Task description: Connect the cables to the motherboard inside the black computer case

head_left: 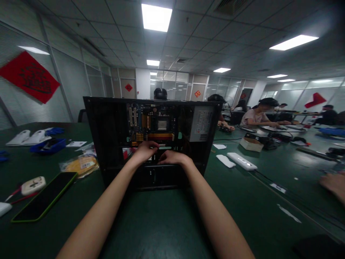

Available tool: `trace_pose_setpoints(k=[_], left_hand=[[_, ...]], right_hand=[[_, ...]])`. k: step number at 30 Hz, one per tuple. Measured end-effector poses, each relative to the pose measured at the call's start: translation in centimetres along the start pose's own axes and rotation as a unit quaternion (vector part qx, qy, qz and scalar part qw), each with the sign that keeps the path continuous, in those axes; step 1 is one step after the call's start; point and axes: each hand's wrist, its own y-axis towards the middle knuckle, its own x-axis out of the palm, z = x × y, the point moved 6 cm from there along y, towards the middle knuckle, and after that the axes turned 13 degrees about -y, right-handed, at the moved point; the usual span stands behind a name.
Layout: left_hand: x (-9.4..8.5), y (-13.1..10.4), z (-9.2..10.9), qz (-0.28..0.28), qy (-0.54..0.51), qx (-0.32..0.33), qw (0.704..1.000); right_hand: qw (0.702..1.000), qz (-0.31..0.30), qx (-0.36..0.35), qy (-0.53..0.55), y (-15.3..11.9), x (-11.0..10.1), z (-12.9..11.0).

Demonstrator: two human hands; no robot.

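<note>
A black computer case (95,144) stands upright on the table in front of me, its open side facing me. Inside it sits a motherboard (151,120) with a bare processor socket, and a power supply (201,124) fills the upper right. My left hand (145,150) reaches in just below the board's lower edge, fingers bent together and pointing right. Beside it, my right hand (172,157) is curled inward, close above the case's lower rail. Whatever lies between the fingers of either hand is too small or hidden to make out.
On the left lie a phone (44,198), a plastic bag with yellow contents (81,165) and a blue tray (48,145). To the right are a white power strip (242,161), cables and a small box (251,144). Another person's hand (334,185) rests at the right edge.
</note>
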Motion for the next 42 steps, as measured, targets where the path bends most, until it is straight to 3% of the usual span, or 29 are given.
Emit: trace_pose_setpoints(k=[7,11,15,20,27,33,42], left_hand=[[1.2,-0.6,0.6,-0.068,0.022,-0.009,0.997],[1.3,-0.3,0.2,-0.069,0.030,-0.014,0.997],[1.4,-0.2,0.1,-0.068,0.045,-0.009,0.997],[1.5,-0.5,0.5,-0.070,0.063,0.000,0.996],[1.5,-0.6,0.8,-0.079,0.070,0.001,0.994],[1.7,-0.6,0.8,-0.088,0.077,0.005,0.993],[1.8,-1.0,1.4,-0.098,0.074,0.003,0.992]], right_hand=[[0.981,-0.171,0.075,-0.044,0.3,1.3,0.8],[0.974,-0.182,0.130,-0.031,0.2,1.5,1.4],[0.973,-0.153,0.158,-0.068,0.1,1.1,1.8],[0.971,-0.150,0.137,-0.127,-0.1,0.8,1.4],[0.979,-0.161,0.090,-0.084,-0.4,0.8,0.6],[0.993,-0.104,0.009,-0.063,0.9,1.1,0.6],[0.988,-0.137,-0.072,-0.028,1.3,1.4,-0.6]])
